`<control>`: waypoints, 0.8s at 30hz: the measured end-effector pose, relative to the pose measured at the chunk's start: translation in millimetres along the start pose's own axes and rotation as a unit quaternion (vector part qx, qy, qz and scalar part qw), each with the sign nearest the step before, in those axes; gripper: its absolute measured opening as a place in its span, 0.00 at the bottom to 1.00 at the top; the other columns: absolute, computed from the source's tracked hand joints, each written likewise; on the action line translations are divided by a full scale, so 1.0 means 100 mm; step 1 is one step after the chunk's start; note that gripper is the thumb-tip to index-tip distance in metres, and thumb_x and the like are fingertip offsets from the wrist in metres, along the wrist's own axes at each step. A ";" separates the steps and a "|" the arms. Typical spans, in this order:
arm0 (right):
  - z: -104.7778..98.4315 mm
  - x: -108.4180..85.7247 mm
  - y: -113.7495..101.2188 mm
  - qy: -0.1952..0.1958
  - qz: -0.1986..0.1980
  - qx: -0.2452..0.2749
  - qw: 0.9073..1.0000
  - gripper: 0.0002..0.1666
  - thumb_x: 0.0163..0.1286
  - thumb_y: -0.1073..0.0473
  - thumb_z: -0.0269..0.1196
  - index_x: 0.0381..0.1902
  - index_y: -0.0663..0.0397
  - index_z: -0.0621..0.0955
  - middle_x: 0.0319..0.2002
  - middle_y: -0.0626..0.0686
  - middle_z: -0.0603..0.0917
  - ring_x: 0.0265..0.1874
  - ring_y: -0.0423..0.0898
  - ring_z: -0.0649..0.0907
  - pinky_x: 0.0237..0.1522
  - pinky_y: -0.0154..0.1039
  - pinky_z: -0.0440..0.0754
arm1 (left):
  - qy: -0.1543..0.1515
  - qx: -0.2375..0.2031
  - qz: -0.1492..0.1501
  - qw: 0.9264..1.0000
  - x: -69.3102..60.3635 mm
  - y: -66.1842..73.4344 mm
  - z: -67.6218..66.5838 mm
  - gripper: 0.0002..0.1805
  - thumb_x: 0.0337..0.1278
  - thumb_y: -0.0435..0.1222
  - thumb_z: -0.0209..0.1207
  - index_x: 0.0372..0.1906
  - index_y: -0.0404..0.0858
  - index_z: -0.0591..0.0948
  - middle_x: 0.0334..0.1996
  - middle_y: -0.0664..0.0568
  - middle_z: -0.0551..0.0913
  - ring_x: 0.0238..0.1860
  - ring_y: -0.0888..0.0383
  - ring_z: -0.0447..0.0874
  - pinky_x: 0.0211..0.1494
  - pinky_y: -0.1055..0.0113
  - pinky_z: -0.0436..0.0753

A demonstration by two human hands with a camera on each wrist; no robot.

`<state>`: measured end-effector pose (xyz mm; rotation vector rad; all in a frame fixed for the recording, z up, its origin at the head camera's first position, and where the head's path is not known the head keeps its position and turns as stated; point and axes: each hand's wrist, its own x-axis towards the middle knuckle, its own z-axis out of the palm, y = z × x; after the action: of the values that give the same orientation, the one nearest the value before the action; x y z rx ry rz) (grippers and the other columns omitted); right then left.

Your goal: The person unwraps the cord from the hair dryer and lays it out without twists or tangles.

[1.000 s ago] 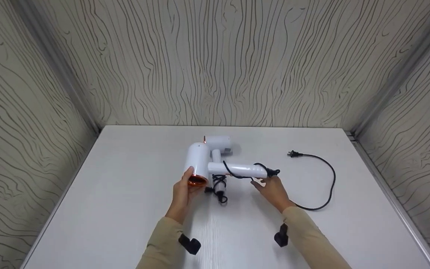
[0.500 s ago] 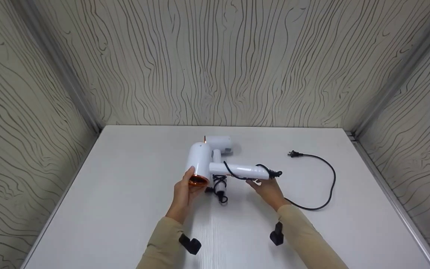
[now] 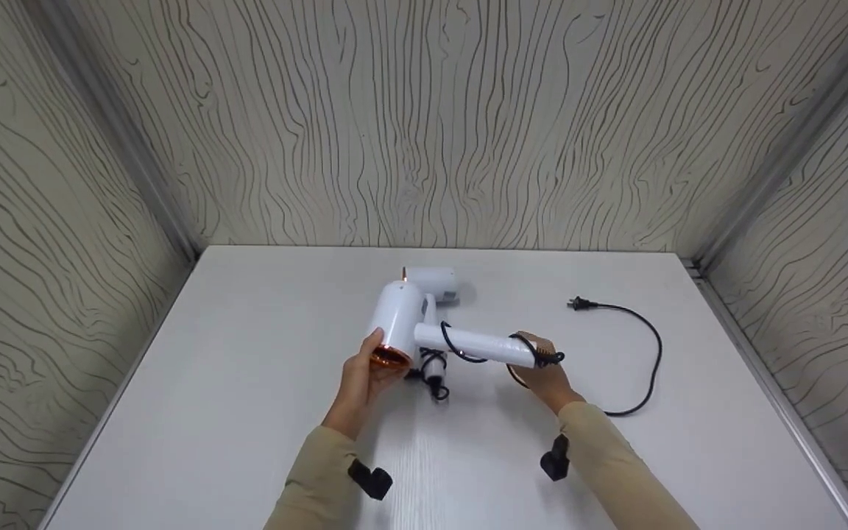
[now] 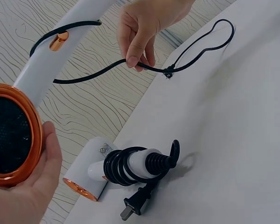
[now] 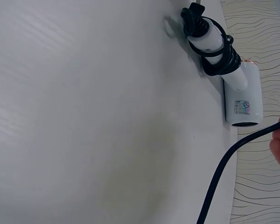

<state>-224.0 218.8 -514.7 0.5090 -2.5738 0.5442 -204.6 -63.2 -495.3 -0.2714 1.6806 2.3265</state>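
My left hand (image 3: 358,379) grips the barrel of a white hair dryer (image 3: 394,313) near its orange-rimmed mouth. The dryer is held above the table, with its handle pointing right. A black cord (image 4: 91,77) loops round that handle. In the left wrist view, my right hand (image 4: 151,23) pinches this cord between thumb and fingers, a little away from the handle. From the head, the right hand's fingers are partly hidden behind the handle's end. A second white hair dryer (image 3: 431,283) lies on the table behind the first, its cord (image 5: 219,60) wound round its handle.
The held dryer's plug (image 3: 580,302) and the loose length of its cord curve over the right side of the white table (image 3: 210,412). The second dryer's plug (image 4: 136,200) lies beside its handle. Patterned panels (image 3: 424,125) enclose the back and sides.
My right hand went slightly left, then back right and up behind the handle's end with the cord. The handle's end has swung toward me; the left hand keeps its grip.
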 end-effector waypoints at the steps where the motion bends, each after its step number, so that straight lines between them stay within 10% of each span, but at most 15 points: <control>1: 0.00 0.01 0.02 0.044 -0.021 0.062 0.997 0.11 0.50 0.75 0.69 0.31 0.64 0.80 0.27 0.54 0.85 0.27 0.45 0.83 0.35 0.40 0.85 | -0.003 0.004 0.001 1.000 0.00 0.00 0.00 0.39 0.65 0.57 0.46 0.62 0.24 0.67 0.36 0.52 0.86 0.38 0.62 0.88 0.60 0.59 0.83; 5: -0.03 0.03 0.12 0.101 -0.086 0.156 0.979 0.15 0.44 0.78 0.71 0.30 0.63 0.82 0.27 0.54 0.86 0.28 0.44 0.85 0.34 0.31 0.84 | -0.009 0.024 0.000 1.000 -0.01 -0.01 -0.02 0.39 0.66 0.58 0.46 0.62 0.24 0.68 0.38 0.50 0.86 0.39 0.61 0.88 0.61 0.59 0.82; 13: -0.17 0.07 0.15 0.037 0.043 0.192 0.980 0.04 0.56 0.68 0.69 0.30 0.57 0.86 0.28 0.52 0.87 0.29 0.38 0.84 0.35 0.28 0.84 | -0.023 0.038 -0.002 0.999 0.01 -0.04 -0.06 0.40 0.65 0.59 0.45 0.63 0.26 0.67 0.41 0.49 0.86 0.40 0.60 0.88 0.59 0.61 0.83; 24: -0.24 0.09 0.27 0.085 -0.011 0.180 0.980 0.06 0.51 0.72 0.70 0.27 0.59 0.86 0.26 0.53 0.87 0.27 0.38 0.84 0.33 0.18 0.79 | -0.007 0.073 -0.008 0.997 0.02 -0.07 -0.08 0.40 0.64 0.60 0.47 0.60 0.27 0.71 0.39 0.51 0.88 0.40 0.60 0.88 0.58 0.61 0.84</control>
<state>-234.3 250.4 -498.0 0.5807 -2.3115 1.0102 -204.1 -68.5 -505.1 -0.2399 1.8237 2.1748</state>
